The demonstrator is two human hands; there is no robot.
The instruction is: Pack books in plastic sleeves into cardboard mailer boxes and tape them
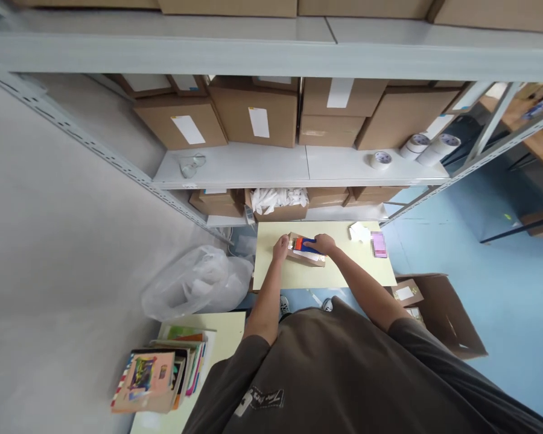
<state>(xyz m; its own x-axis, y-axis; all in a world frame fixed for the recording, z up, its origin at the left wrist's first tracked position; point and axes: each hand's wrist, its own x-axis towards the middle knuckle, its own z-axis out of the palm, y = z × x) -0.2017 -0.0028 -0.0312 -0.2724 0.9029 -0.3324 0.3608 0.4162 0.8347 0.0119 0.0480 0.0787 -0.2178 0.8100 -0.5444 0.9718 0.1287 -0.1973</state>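
Note:
A small brown cardboard box (308, 259) lies on the pale yellow table (317, 274) in front of me. My right hand (323, 244) is closed on a blue and red tape dispenser (306, 245) pressed on top of the box. My left hand (280, 247) rests at the box's left end, fingers curled against it.
A pink item (379, 244) and white papers (359, 231) lie at the table's far right. An open cardboard carton (438, 313) stands on the blue floor to the right. A plastic bag (199, 280) sits to the left, and stacked books (163, 371) lie on a nearer table. Shelves hold boxes and tape rolls (428, 146).

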